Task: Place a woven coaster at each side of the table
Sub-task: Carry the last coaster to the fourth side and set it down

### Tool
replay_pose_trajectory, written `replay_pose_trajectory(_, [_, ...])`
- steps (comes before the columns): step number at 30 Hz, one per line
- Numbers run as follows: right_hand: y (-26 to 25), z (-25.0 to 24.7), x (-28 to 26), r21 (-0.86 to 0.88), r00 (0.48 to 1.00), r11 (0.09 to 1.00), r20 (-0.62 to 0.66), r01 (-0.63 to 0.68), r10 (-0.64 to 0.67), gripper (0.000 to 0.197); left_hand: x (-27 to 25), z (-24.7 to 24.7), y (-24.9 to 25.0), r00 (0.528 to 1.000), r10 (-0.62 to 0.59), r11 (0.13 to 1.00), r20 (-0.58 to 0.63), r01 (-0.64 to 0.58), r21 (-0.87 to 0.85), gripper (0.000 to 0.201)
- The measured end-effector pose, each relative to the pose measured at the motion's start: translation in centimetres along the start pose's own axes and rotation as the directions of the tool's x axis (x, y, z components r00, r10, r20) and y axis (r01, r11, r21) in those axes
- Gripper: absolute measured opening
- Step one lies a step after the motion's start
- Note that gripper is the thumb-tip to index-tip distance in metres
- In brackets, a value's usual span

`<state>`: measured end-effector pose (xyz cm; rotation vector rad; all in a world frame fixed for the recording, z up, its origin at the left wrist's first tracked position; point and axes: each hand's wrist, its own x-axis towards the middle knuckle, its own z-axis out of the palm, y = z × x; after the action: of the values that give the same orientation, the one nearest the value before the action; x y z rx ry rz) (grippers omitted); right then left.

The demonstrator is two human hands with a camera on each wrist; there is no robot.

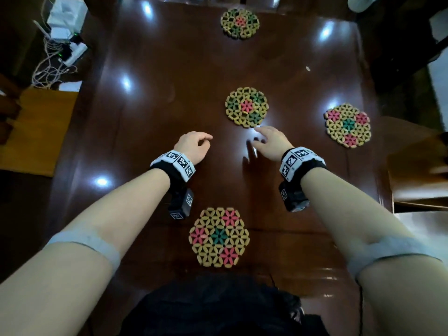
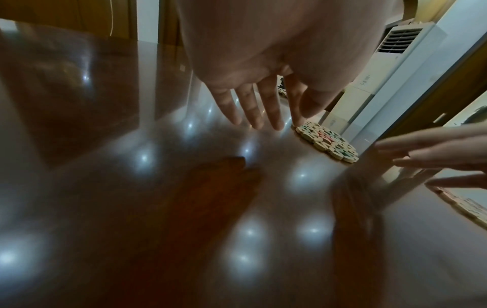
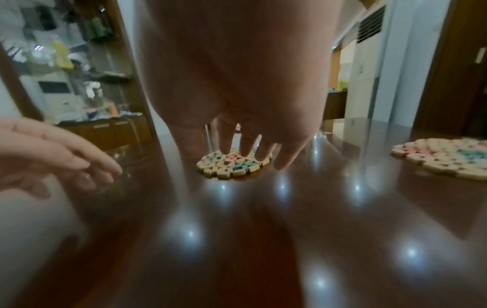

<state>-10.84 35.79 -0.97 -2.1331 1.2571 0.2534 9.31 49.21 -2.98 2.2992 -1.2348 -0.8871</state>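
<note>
Nearest me a hexagonal woven coaster [image 1: 219, 236] lies at the near edge of the counter [image 1: 150, 112], between my forearms. Beyond it both hands hover empty: my left hand [image 1: 194, 147] hangs with loosely curled fingers, pinching nothing, and my right hand [image 1: 270, 141] is spread, its fingertips just short of the round middle coaster [image 1: 246, 106]. A second hexagonal coaster [image 1: 348, 125] sits at the right edge and a round one [image 1: 240, 23] at the far edge. The left side has none, so I judge the middle coaster is meant for there.

The risk, as I read it, is the polished top: the coaster lies flat and thin, so a fingertip could push it away instead of getting under its rim, or it could skate past the left edge if slid. My own right hand also hides its far rim in the right wrist view.

The counter is dark, glossy wood with bright lamp reflections. A tangle of white cables [image 1: 55, 61] lies on the floor far left.
</note>
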Motion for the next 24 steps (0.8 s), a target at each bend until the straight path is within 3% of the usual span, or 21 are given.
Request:
replay_pose_trajectory(5, [-0.7, 0.1, 5.5, 0.018, 0.999, 1.000, -0.039, 0.003, -0.003, 0.059, 3.2, 0.9, 0.8, 0.999, -0.047, 0.997, -0.019, 0.045, -0.057, 0.031])
replay_pose_trajectory(8, [-0.7, 1.1, 5.6, 0.009, 1.000, 1.000, -0.010, -0.023, 0.023, 0.057, 4.1, 1.3, 1.4, 0.998, -0.055, 0.995, -0.003, 0.054, -0.089, 0.032])
replay_pose_trajectory(10, [-0.9, 1.5, 4.5, -0.008, 0.997, 1.000, -0.078, -0.019, 0.019, 0.048, 4.4, 1.5, 1.7, 0.999, -0.051, 0.994, -0.010, 0.050, -0.095, 0.035])
replay_pose_trajectory(14, [-1.4, 2.5, 1.9, -0.024, 0.993, 0.999, -0.106, 0.049, -0.051, 0.027, 4.7, 1.4, 2.9, 0.987, -0.103, 0.991, -0.123, 0.112, 0.068, 0.056])
replay_pose_trajectory(17, [-1.4, 3.1, 0.9, 0.080, 0.992, 0.995, -0.113, 0.062, -0.053, 0.021, 3.9, 2.0, 3.5, 0.989, -0.144, 0.958, -0.027, 0.146, 0.247, 0.085])
replay_pose_trajectory(20, [-1.0, 3.1, 0.8, 0.186, 0.980, 0.982, -0.192, -0.014, 0.050, 0.036, 2.8, 3.1, 3.2, 0.994, -0.109, 0.929, 0.022, 0.094, 0.358, 0.090])
replay_pose_trajectory(24, [-1.5, 3.6, 0.8, 0.318, 0.971, 0.937, -0.137, -0.144, 0.196, 0.063, 1.6, 3.9, 3.3, 0.991, -0.131, 0.966, -0.020, 0.132, 0.223, 0.083])
